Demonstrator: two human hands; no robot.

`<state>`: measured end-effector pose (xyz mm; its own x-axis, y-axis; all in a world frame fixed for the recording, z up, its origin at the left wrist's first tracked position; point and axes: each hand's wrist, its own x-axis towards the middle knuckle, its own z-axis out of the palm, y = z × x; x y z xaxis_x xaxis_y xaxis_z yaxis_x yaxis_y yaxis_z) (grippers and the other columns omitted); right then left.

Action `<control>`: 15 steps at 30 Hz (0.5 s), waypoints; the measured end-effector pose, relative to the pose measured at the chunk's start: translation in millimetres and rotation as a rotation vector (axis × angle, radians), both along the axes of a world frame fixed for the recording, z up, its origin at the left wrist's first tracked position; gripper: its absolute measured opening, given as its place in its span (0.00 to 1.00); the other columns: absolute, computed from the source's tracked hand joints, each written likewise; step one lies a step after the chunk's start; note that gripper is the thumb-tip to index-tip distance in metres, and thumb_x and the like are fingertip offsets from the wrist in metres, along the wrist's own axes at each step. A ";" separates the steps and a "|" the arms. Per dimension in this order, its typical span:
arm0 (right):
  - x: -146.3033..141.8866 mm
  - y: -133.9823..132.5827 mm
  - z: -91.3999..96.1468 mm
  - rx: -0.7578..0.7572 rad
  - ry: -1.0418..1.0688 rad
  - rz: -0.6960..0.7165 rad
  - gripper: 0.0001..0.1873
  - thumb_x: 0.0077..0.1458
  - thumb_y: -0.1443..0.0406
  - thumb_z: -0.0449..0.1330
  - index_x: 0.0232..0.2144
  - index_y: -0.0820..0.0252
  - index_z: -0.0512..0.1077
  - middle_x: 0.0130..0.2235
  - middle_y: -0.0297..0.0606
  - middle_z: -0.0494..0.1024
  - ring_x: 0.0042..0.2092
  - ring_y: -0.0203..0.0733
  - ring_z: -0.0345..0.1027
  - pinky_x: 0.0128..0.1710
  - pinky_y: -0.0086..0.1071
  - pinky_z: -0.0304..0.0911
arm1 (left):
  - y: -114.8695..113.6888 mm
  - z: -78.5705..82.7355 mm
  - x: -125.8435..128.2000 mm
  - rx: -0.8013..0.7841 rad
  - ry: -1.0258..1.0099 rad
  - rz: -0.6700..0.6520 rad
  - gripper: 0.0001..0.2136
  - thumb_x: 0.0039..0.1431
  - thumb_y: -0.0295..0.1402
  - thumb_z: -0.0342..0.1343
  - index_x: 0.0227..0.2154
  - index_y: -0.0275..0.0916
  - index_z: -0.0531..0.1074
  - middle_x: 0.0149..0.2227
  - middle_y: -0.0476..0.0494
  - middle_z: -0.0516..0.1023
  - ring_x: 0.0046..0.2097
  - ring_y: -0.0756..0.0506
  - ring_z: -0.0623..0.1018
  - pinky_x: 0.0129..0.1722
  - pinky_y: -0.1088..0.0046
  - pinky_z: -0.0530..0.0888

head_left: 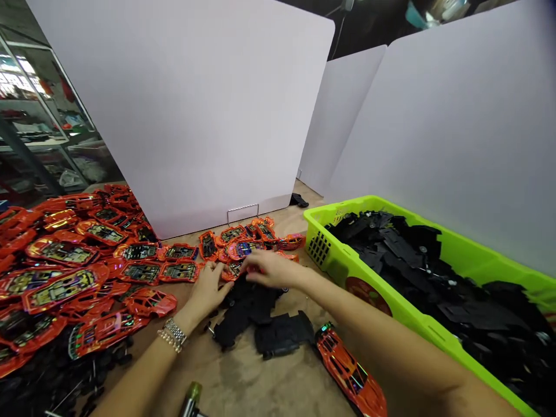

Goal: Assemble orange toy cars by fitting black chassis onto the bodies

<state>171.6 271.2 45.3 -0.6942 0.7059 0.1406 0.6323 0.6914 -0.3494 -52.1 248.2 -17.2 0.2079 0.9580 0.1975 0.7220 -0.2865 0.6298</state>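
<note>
My left hand (209, 291) and my right hand (273, 269) are close together over the table. Between them is a red toy car body (233, 269), lying with its inside up; the fingers of both hands curl at its ends and partly hide it. Directly below the hands lie black toy car chassis (247, 307) in a loose pile, with another chassis (284, 334) in front. Beyond my fingers, more red car bodies (232, 234) rest in a cluster. An assembled red toy car (350, 370) sits under my right forearm.
A lime-green basket (382, 295) full of black chassis stands on the right. Many red car bodies (65, 252) are heaped at left, above black wheels and axles (47, 370). A screwdriver-like tool (191, 399) lies near the front edge. White panels (226, 116) rise behind.
</note>
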 end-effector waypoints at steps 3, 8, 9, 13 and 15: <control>-17.6 -25.9 -14.0 0.117 -0.238 0.080 0.20 0.50 0.63 0.68 0.46 0.62 0.74 0.44 0.46 0.77 0.46 0.51 0.71 0.49 0.43 0.62 | -6.8 -2.8 2.6 -0.023 -0.002 -0.003 0.19 0.51 0.40 0.59 0.45 0.39 0.70 0.43 0.39 0.70 0.47 0.36 0.74 0.50 0.54 0.71; -24.2 -36.5 -20.9 0.152 -0.321 0.068 0.13 0.54 0.64 0.64 0.43 0.61 0.75 0.44 0.45 0.79 0.46 0.50 0.72 0.52 0.46 0.58 | -25.4 1.4 -10.1 -0.041 -0.034 -0.091 0.20 0.51 0.37 0.59 0.48 0.41 0.68 0.49 0.38 0.74 0.52 0.38 0.75 0.54 0.55 0.71; -23.6 -40.6 -21.2 0.146 -0.314 0.064 0.14 0.55 0.63 0.64 0.44 0.59 0.75 0.44 0.44 0.79 0.47 0.50 0.71 0.52 0.46 0.58 | -31.2 1.7 -14.1 -0.049 -0.050 -0.120 0.20 0.52 0.36 0.58 0.48 0.42 0.67 0.50 0.37 0.74 0.54 0.37 0.74 0.55 0.54 0.70; -23.9 -73.7 -24.3 0.131 -0.245 -0.020 0.20 0.57 0.60 0.63 0.50 0.62 0.72 0.46 0.47 0.78 0.48 0.52 0.69 0.49 0.45 0.61 | -52.6 -2.4 -27.2 -0.132 -0.130 -0.179 0.15 0.51 0.30 0.56 0.44 0.44 0.71 0.47 0.39 0.77 0.51 0.38 0.75 0.55 0.53 0.70; -19.9 -90.3 -22.6 0.091 -0.187 -0.002 0.19 0.58 0.60 0.62 0.51 0.61 0.73 0.46 0.47 0.77 0.48 0.51 0.69 0.49 0.44 0.62 | -58.9 -6.3 -31.3 -0.192 -0.180 -0.143 0.13 0.50 0.29 0.55 0.40 0.43 0.73 0.44 0.40 0.78 0.48 0.39 0.77 0.49 0.57 0.74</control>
